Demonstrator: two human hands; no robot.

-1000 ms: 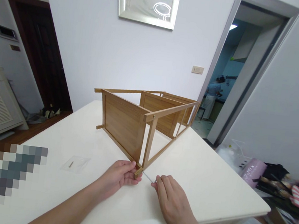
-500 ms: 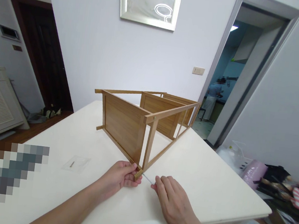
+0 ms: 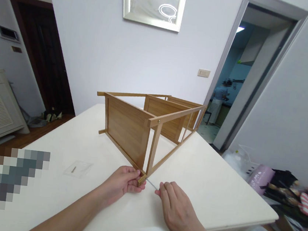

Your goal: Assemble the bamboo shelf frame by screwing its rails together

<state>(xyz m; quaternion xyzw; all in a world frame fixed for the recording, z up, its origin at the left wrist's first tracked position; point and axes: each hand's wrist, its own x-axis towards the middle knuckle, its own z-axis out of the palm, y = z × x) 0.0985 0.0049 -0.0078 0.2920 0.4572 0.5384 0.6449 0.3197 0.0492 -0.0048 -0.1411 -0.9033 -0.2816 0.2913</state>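
A wooden shelf rack [image 3: 124, 130] lies on its side on the white table, its boards standing upright. My left hand [image 3: 125, 182] is closed round the near lower leg end of the rack, thumb on top and fingers beneath. In my closed right hand [image 3: 175, 205] is a thin metal hex key [image 3: 151, 184]; its rear part is hidden in the fingers. The key's tip meets the leg at the near corner, where I cannot make out the screw head. Left of my left hand, a clear plastic bag [image 3: 78, 169] with a small screw [image 3: 73, 169] lies flat.
The white table [image 3: 218, 186] has its front right corner close to my right arm. A plain wall with a framed mirror [image 3: 155, 4] rises behind it. Bags and a pink roll [image 3: 259, 179] are heaped at right. Through the doorway, a person [image 3: 219, 100] stands in another room.
The view has shifted very slightly. Both hands, the hex key and the rack stay in nearly the same places.
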